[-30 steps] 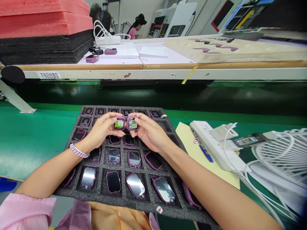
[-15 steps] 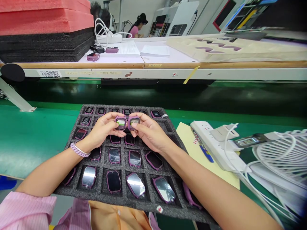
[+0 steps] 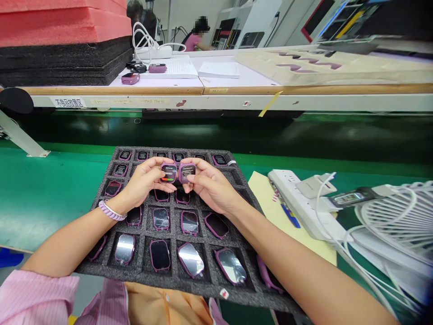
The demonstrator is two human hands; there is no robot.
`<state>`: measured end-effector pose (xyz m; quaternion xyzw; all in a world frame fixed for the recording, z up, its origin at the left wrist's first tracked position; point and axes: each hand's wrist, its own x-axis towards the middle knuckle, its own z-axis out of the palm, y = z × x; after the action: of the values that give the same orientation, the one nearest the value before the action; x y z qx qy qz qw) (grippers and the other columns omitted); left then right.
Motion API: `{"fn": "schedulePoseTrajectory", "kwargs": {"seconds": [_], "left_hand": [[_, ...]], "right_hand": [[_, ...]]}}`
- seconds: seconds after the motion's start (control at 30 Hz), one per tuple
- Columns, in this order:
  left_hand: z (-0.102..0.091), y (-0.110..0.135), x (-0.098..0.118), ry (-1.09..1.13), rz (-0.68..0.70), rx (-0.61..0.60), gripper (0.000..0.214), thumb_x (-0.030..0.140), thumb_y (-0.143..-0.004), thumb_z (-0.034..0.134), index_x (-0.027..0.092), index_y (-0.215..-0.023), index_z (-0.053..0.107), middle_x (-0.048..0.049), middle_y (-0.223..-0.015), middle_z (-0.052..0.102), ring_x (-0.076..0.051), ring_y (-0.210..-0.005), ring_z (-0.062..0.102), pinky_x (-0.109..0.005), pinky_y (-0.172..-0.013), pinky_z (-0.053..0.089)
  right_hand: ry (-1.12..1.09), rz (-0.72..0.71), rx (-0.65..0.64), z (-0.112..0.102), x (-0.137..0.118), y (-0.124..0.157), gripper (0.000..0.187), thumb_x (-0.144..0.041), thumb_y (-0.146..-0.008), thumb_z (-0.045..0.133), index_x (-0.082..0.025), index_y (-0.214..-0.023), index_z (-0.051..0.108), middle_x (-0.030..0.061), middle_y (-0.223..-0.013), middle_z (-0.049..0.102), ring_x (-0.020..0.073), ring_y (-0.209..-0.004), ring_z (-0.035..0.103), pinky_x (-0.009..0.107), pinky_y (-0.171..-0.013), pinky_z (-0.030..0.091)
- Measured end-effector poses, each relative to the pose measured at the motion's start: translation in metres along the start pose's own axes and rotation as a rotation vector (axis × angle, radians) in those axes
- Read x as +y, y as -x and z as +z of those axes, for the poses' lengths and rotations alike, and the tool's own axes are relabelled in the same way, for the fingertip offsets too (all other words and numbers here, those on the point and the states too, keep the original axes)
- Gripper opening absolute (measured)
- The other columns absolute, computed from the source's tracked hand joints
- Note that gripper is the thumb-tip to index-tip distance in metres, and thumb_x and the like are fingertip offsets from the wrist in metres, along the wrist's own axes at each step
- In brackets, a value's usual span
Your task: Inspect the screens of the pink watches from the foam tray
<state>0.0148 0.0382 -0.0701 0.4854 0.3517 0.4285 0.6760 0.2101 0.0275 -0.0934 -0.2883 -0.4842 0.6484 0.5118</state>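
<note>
Two purple smartwatch bodies are held side by side above a dark foam tray (image 3: 173, 289). My left hand (image 3: 144, 183) is closed on the left smartwatch (image 3: 169, 173), thumb on its lit screen, which shows text and a coloured bar. The right smartwatch (image 3: 187, 171) is gripped by my right hand (image 3: 213, 185), thumb at the screen's lower edge; that screen shows lines of text. Below, several more watches lie in the tray's compartments, such as a dark-screened watch (image 3: 160, 256) and one with a shiny screen (image 3: 191, 260). My hands and forearms hide some compartments.
At the right lie a white power strip (image 3: 297, 203), a blue pen (image 3: 291, 215) on yellow paper (image 3: 318, 246), and a white fan (image 3: 399, 221) among cables. A shelf (image 3: 216, 100) across the back carries red foam blocks (image 3: 64, 25) and loose watches. A person (image 3: 194, 39) sits beyond.
The left watch's screen went from a green and white block to text with a coloured bar. The right one changed from a green patch to lines of text. Both hands hold nearly the same position.
</note>
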Motion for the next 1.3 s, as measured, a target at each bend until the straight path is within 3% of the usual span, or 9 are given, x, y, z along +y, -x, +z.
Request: {"fn": "schedulePoseTrajectory", "kwargs": {"seconds": [0.53,0.9,1.3], "left_hand": [[-0.0008,0.0003,-0.0003,-0.014,-0.010,0.012,0.038,0.020,-0.072,0.066,0.014,-0.109,0.061,-0.0022,-0.086,0.069,-0.018,-0.062,0.073,-0.027,-0.062,0.065],[-0.0004,0.0000,0.0000,-0.017,-0.014,0.027,0.037,0.018,-0.071,0.063,0.015,-0.108,0.061,-0.0023,-0.088,0.069,-0.018,-0.062,0.073,-0.027,-0.062,0.065],[-0.0005,0.0001,0.0000,-0.016,-0.016,0.026,0.039,0.017,-0.069,0.063,0.015,-0.108,0.061,-0.0025,-0.088,0.069,-0.019,-0.062,0.074,-0.027,-0.063,0.065]], "right_hand": [[0.020,-0.005,-0.016,-0.0025,0.0030,-0.0012,0.041,-0.025,-0.078,0.080,-0.019,-0.114,0.062,-0.0009,-0.086,0.065,0.0128,-0.061,0.060,0.025,-0.061,0.048],[0.042,0.001,-0.026,-0.0012,-0.0002,0.0000,0.046,-0.019,-0.071,0.075,-0.019,-0.116,0.061,-0.0004,-0.088,0.064,0.0143,-0.064,0.060,0.028,-0.063,0.048],[0.092,-0.028,-0.035,-0.0017,0.0022,-0.0008,0.048,-0.024,-0.074,0.082,-0.020,-0.116,0.059,-0.0001,-0.091,0.062,0.0140,-0.064,0.060,0.029,-0.062,0.051]]}}
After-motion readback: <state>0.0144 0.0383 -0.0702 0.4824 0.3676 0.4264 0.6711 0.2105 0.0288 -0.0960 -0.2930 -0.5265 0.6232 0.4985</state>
